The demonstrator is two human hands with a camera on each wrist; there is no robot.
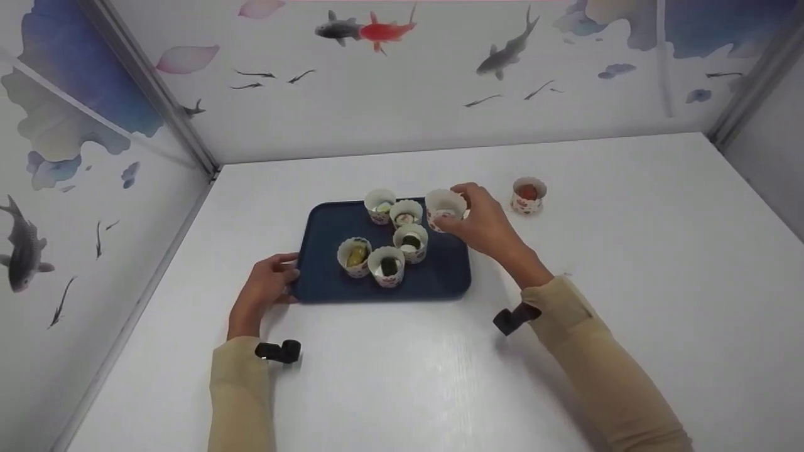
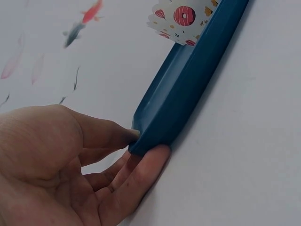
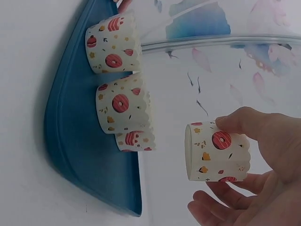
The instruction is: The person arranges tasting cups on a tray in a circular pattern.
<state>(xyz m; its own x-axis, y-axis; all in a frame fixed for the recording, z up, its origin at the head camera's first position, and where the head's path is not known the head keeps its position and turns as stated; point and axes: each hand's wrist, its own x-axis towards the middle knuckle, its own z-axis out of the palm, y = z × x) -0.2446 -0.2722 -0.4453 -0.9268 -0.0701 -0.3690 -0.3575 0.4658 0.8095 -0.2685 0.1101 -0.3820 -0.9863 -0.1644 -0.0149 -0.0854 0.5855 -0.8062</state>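
Note:
My left hand (image 1: 267, 282) grips the left edge of a dark blue tray (image 1: 326, 220); the left wrist view shows the thumb on its rim and fingers against its underside. My right hand (image 1: 487, 223) holds a scallop-edged paper baking cup (image 3: 218, 150) printed with doughnuts, thumb on one side and fingers on the other. In the right wrist view this cup is raised clear of the tray, by its far right corner in the head view. Several similar cups stand on the tray, among them one with a yellowish filling (image 1: 357, 256) and one with a dark green filling (image 1: 388, 269).
Another paper cup (image 1: 527, 196) with a reddish filling stands on the white table (image 1: 389, 364), right of the tray. White panels (image 1: 427, 119) painted with fish and petals rise behind the table and at its left.

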